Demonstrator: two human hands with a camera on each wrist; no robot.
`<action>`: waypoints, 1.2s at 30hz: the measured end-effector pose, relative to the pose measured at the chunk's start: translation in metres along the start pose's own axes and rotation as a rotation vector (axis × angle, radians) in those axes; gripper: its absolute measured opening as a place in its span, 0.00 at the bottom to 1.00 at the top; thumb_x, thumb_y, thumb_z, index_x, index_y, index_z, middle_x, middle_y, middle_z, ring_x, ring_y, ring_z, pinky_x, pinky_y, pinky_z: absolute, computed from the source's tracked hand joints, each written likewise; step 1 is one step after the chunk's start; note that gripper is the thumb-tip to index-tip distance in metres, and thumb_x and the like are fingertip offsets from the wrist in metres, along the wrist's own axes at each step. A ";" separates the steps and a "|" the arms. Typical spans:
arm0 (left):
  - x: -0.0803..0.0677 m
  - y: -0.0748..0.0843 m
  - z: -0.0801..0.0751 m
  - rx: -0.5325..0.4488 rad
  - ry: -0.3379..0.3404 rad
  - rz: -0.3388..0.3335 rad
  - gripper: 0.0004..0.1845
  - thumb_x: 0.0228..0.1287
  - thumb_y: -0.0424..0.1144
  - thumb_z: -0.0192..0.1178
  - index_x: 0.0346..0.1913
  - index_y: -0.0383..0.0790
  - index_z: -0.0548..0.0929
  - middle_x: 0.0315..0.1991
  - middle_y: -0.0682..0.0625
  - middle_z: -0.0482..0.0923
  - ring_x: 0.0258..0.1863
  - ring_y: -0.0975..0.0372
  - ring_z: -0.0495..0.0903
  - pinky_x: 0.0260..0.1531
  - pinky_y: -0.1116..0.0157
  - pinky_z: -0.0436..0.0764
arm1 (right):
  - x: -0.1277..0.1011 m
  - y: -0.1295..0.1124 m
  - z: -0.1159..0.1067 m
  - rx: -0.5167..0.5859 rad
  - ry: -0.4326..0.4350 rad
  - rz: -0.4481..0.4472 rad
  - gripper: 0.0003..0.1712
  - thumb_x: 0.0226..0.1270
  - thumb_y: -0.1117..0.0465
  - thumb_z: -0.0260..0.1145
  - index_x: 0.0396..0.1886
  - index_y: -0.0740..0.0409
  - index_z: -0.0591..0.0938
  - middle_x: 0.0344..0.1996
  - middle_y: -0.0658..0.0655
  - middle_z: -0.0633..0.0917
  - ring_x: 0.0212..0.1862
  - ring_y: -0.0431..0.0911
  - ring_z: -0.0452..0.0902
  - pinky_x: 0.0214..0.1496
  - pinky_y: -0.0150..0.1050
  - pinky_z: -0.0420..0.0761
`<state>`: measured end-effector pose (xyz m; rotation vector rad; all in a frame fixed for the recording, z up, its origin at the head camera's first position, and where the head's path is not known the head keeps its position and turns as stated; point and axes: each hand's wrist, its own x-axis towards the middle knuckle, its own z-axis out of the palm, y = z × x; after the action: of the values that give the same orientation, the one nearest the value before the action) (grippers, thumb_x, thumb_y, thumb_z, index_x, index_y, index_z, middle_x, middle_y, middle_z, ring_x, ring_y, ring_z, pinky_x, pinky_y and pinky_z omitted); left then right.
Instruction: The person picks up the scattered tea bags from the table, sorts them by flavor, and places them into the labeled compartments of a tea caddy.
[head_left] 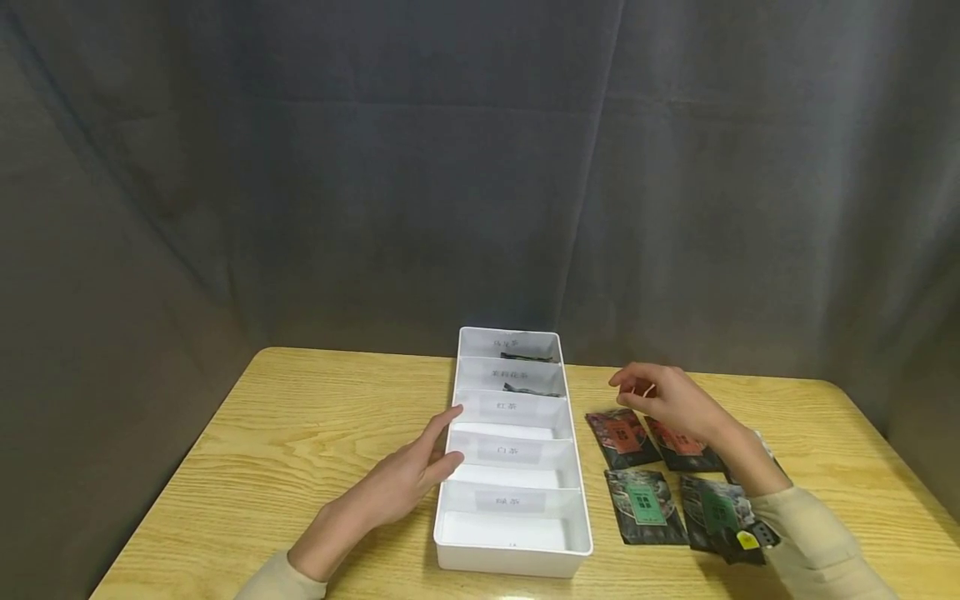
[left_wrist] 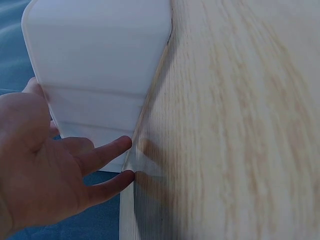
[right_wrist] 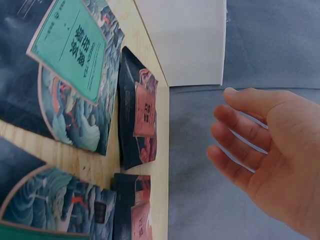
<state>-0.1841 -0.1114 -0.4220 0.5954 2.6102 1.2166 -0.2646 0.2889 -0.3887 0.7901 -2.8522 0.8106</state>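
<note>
1. a white divided tray (head_left: 577, 492) sits mid-counter, its long axis running from 6 to 12 o'clock, with five labelled compartments; the two farthest each show a dark packet edge, the near three look bare

2. the left hand (head_left: 405, 479) lies at the tray's 9 o'clock side, fingers (left_wrist: 107, 152) straight and released, tips touching the tray's outer wall near the middle compartments; it grasps nothing

3. the right hand (head_left: 667, 400) hovers at the tray's 3 o'clock side, above the far edge of the packets; its fingers (right_wrist: 240, 145) are loosely curled, relaxed, and hold nothing, with nothing visibly touched

4. four tea sachets lie flat on the wooden counter (head_left: 300, 417) in two rows: two red-label sachets (head_left: 622, 437) in the far row, two green-label sachets (head_left: 645, 504) in the near row, part of the right one under the sleeve

5. the key relation: the left red-label sachet lies just at 6 to 7 o'clock of the right fingertips, below them, its long axis running roughly 6 to 12 o'clock and tilted slightly; the right hand is plainly the nearer one, since the tray stands between the left hand and every sachet
</note>
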 end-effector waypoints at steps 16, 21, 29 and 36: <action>0.000 -0.001 0.000 -0.002 0.004 0.013 0.33 0.78 0.55 0.46 0.79 0.58 0.49 0.72 0.36 0.64 0.64 0.44 0.74 0.64 0.43 0.70 | -0.001 0.025 0.004 -0.007 -0.113 0.059 0.14 0.69 0.63 0.66 0.52 0.62 0.83 0.35 0.51 0.85 0.34 0.41 0.79 0.35 0.35 0.78; 0.000 -0.002 0.000 -0.006 0.003 0.017 0.33 0.78 0.56 0.46 0.79 0.58 0.48 0.73 0.36 0.64 0.65 0.45 0.74 0.64 0.44 0.70 | -0.001 0.033 0.005 -0.015 -0.151 0.100 0.16 0.68 0.62 0.67 0.54 0.61 0.82 0.36 0.52 0.85 0.35 0.42 0.79 0.35 0.35 0.77; 0.001 0.000 0.003 -0.014 -0.005 0.016 0.33 0.78 0.55 0.47 0.79 0.59 0.49 0.74 0.37 0.61 0.65 0.44 0.73 0.64 0.44 0.70 | -0.007 0.043 0.002 0.009 -0.204 0.124 0.17 0.68 0.61 0.67 0.55 0.60 0.82 0.39 0.54 0.86 0.37 0.41 0.80 0.37 0.36 0.78; 0.000 0.001 0.004 -0.002 -0.007 0.012 0.33 0.78 0.56 0.46 0.79 0.58 0.48 0.74 0.38 0.61 0.64 0.45 0.74 0.63 0.44 0.71 | -0.010 0.047 0.003 0.026 -0.252 0.154 0.19 0.68 0.61 0.67 0.57 0.60 0.82 0.44 0.57 0.86 0.38 0.43 0.79 0.36 0.35 0.78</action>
<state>-0.1823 -0.1081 -0.4232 0.6144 2.6033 1.2188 -0.2792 0.3266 -0.4151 0.7305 -3.1652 0.8202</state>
